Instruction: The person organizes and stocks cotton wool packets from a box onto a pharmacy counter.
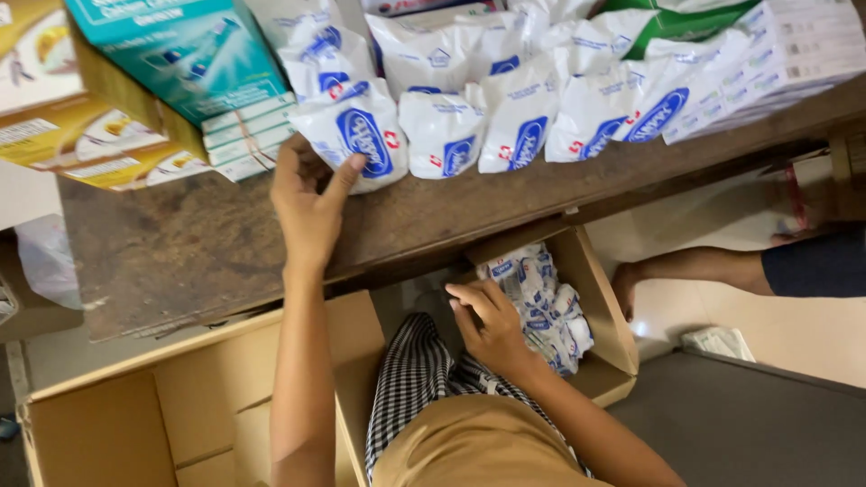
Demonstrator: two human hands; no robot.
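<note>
My left hand [309,200] rests on the brown stone shelf [207,243], fingers and thumb around the lower left edge of a white packet with a blue oval mark [361,133]. That packet stands at the left end of a row of similar white packets [523,108]. My right hand [492,326] reaches down into an open cardboard carton [600,298] below the shelf, fingers curled on the white and blue packets inside [546,302]. Whether it grips one I cannot tell.
Teal boxes [194,54] and yellow boxes [81,135] are stacked at the shelf's left. White flat boxes [794,54] lie at the right. A larger open carton [180,415] sits below left. Another person's leg [722,269] stretches in from the right.
</note>
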